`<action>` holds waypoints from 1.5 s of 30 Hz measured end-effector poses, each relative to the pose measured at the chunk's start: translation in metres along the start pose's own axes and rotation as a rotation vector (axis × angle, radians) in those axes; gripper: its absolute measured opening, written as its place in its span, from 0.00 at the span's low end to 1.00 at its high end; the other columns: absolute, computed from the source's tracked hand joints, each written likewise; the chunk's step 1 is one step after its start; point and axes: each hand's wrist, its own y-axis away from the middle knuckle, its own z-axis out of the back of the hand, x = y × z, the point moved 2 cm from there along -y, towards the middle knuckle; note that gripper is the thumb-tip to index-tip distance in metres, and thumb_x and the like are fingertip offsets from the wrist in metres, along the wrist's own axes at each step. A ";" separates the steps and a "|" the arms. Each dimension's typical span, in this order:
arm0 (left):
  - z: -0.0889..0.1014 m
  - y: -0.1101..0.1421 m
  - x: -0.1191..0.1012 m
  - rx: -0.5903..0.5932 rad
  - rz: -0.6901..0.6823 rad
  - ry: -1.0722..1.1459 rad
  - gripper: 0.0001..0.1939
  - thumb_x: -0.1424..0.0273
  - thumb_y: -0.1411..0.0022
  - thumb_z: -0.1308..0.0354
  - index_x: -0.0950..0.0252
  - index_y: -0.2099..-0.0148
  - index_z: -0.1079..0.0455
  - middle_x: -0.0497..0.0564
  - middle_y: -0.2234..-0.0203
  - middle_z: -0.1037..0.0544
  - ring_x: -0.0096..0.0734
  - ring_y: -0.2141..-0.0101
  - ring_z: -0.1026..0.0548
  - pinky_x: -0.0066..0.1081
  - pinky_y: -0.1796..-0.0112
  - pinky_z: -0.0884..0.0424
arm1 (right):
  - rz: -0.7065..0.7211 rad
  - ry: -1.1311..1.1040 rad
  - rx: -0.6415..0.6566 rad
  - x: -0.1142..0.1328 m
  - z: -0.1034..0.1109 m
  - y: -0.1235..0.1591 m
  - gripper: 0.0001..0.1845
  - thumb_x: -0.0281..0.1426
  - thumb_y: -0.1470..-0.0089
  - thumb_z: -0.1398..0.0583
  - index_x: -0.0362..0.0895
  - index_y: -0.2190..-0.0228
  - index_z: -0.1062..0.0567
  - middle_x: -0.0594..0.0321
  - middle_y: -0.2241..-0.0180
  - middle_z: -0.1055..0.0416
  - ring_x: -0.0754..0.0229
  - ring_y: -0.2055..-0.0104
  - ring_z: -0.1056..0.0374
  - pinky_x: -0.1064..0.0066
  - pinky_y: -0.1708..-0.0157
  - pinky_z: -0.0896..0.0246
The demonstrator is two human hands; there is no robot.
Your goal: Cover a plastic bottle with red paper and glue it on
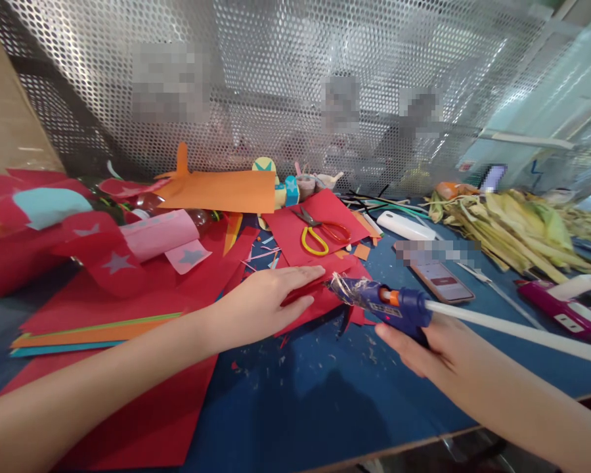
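Observation:
My right hand (438,351) is wrapped round the handle of a dark blue hot glue gun (374,297), whose long white glue stick (512,330) sticks out at the back. Strands of dried glue cling to its nozzle, which points left at a folded red paper piece (320,289). Over the left side of that piece lies my left hand (266,299), fingers stretched out and thumb apart from them. Its fingertips are close to the nozzle; the far fingers are partly hidden. Just beyond, scissors (315,231) with yellow and red handles rest on a red paper sheet (288,233).
Red sheets (152,420) and coloured strips (98,335) lie at the left, below paper-wrapped shapes with stars (118,263). On the right are a phone (440,276), a white device (406,226), a magenta power strip (561,309) and dried husks (512,230). Perforated metal (285,79) closes the back.

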 end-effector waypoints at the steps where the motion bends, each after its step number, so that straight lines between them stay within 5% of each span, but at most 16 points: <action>1: 0.000 0.000 0.000 0.003 0.002 0.000 0.23 0.69 0.35 0.51 0.62 0.39 0.37 0.49 0.43 0.29 0.34 0.46 0.28 0.33 0.44 0.34 | -0.004 -0.003 0.007 0.000 0.001 -0.001 0.25 0.49 0.42 0.52 0.50 0.84 0.42 0.66 0.86 0.37 0.59 0.84 0.36 0.68 0.81 0.40; 14: 0.001 0.000 0.001 0.032 0.026 -0.020 0.25 0.69 0.35 0.51 0.64 0.37 0.38 0.50 0.42 0.31 0.36 0.45 0.29 0.35 0.43 0.35 | -0.053 -0.001 -0.064 -0.019 0.016 -0.004 0.30 0.56 0.45 0.55 0.51 0.87 0.45 0.68 0.91 0.41 0.62 0.87 0.42 0.68 0.83 0.42; 27: 0.002 0.000 -0.001 0.031 0.039 -0.030 0.24 0.68 0.35 0.52 0.62 0.37 0.38 0.49 0.42 0.30 0.36 0.45 0.29 0.36 0.43 0.35 | -0.055 -0.089 -0.001 -0.011 0.015 -0.008 0.26 0.53 0.44 0.53 0.50 0.85 0.42 0.67 0.89 0.38 0.60 0.85 0.39 0.68 0.81 0.41; 37: 0.002 -0.001 0.000 0.041 0.049 -0.021 0.25 0.68 0.35 0.52 0.62 0.37 0.39 0.49 0.42 0.30 0.36 0.45 0.29 0.35 0.43 0.35 | -0.111 -0.060 -0.018 -0.040 0.007 -0.002 0.29 0.53 0.41 0.52 0.50 0.86 0.43 0.68 0.88 0.43 0.61 0.85 0.42 0.67 0.77 0.41; 45: 0.002 0.000 0.000 0.048 0.054 -0.015 0.25 0.68 0.35 0.52 0.63 0.37 0.39 0.49 0.42 0.30 0.36 0.45 0.30 0.35 0.43 0.35 | -0.108 -0.090 0.039 -0.025 0.014 -0.004 0.25 0.49 0.43 0.51 0.50 0.85 0.40 0.65 0.88 0.36 0.60 0.84 0.37 0.68 0.79 0.38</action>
